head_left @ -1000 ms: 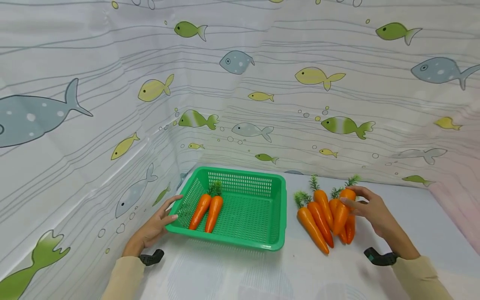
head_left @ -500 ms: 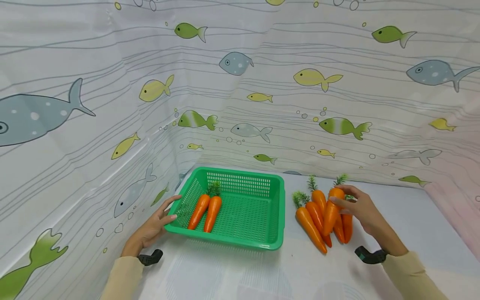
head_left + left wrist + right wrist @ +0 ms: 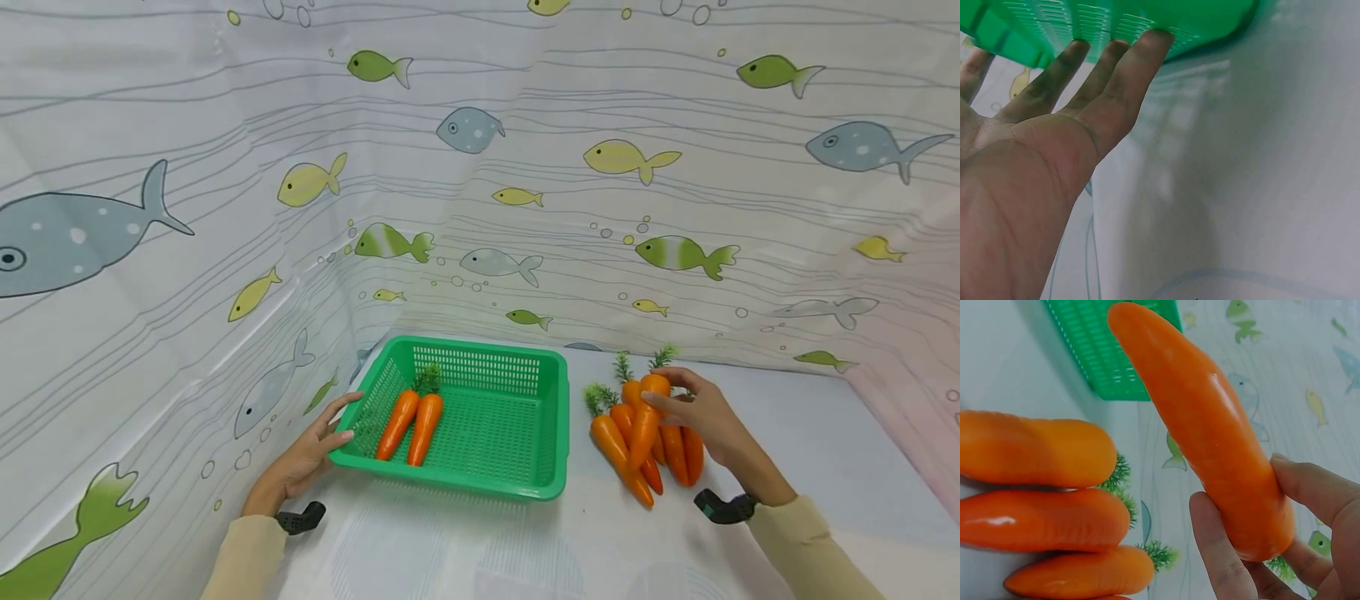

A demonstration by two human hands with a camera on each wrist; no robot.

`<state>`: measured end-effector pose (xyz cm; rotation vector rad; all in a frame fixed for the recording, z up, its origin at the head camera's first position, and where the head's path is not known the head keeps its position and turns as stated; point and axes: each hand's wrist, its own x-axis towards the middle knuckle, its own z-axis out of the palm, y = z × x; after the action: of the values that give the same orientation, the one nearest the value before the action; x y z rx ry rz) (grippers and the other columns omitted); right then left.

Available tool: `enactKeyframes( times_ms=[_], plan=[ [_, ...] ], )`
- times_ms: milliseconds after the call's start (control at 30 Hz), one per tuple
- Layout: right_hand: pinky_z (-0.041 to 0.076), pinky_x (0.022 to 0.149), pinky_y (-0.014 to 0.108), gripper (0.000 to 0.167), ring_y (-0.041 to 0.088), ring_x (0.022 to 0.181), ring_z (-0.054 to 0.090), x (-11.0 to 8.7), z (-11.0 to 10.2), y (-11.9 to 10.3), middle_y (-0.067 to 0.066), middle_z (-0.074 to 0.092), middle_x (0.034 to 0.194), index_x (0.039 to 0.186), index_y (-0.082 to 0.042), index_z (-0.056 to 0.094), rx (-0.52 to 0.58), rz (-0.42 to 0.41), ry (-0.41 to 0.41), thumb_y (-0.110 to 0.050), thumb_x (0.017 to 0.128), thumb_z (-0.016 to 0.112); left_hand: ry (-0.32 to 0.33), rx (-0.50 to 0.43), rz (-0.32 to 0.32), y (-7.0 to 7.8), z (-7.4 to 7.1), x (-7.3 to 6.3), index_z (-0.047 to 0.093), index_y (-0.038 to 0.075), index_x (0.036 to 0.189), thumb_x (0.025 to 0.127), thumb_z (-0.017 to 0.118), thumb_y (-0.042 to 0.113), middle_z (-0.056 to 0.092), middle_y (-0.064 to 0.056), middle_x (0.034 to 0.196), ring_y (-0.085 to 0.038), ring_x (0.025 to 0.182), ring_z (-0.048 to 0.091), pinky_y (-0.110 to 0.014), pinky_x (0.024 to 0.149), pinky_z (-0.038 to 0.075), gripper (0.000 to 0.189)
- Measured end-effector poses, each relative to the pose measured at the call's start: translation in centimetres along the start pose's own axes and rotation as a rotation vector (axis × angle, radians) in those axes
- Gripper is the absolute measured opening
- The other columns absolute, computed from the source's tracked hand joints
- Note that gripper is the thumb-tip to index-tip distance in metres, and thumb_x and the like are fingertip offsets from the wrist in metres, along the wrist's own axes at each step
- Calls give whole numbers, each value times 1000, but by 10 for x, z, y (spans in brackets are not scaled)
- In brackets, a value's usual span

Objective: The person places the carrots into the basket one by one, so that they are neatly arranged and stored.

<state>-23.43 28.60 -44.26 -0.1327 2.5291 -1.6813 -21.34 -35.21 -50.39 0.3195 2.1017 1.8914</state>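
Observation:
My left hand [image 3: 303, 457] is at the left side of a green plastic basket [image 3: 487, 485], its fingers spread and fairly straight. In the left wrist view, several fingertips [image 3: 1157, 39] touch the basket's outer wall. Inside the basket, two orange carrots [image 3: 425, 429] with green tops lie side by side at the left. My right hand [image 3: 701, 412] holds another carrot [image 3: 1210, 437] by its thick top end, thumb on one side and fingers on the other. This carrot hangs tilted, tip down, above a group of carrots [image 3: 621, 458] right of the basket.
The white table surface [image 3: 457, 550] extends in front of the basket. Fish-patterned sheeting [image 3: 555, 167] stands behind and along the left. In the right wrist view, several loose carrots [image 3: 1041, 519] lie close beside the held one.
My right hand has moved left with the carrot, passing over the other carrots toward the basket. The left hand and the basket stay nearly where they were.

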Motion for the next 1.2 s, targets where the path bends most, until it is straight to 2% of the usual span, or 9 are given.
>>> enactKeyframes(
  times_ms=[267,467,633,933,1067,1200],
  plan=[
    [57,90,49,69,35,115,59,2,8,-9,22,47,147,152,-5,43,23,-8,-6,-40,99,70,7,4,-5,0,-1,-1,17,32,164,108,51,14,22,-22,160,-26,125,54,-47,94,50,67],
    [57,90,44,69,32,116,59,7,11,-13,22,45,148,151,-6,45,41,-6,-11,-41,97,72,2,-17,-2,0,0,0,17,32,164,109,49,13,25,-24,159,-27,123,56,-47,93,53,67],
    [57,89,42,70,31,110,61,11,15,-16,21,45,148,151,-8,45,61,5,-17,-39,96,74,-13,-14,6,-1,0,1,17,31,164,109,49,13,23,-24,159,-27,123,56,-47,92,53,66],
    [56,92,48,70,34,114,59,16,25,-23,17,46,147,149,-11,48,72,-18,-45,-43,93,76,-12,-28,-8,1,0,-1,16,32,164,109,50,13,21,-25,160,-29,125,55,-47,93,53,67],
    [56,91,46,69,34,113,59,17,29,-28,17,49,145,149,-9,48,97,-33,-64,-40,94,76,-5,-37,-18,2,0,0,18,32,163,108,51,13,21,-25,161,-29,125,54,-45,93,53,67],
    [56,92,48,68,31,111,60,20,34,-28,18,48,144,148,-8,48,110,-41,-87,-38,94,77,-12,-38,-18,2,0,0,18,31,163,108,51,12,21,-25,161,-28,125,54,-46,93,53,67]
  ],
)
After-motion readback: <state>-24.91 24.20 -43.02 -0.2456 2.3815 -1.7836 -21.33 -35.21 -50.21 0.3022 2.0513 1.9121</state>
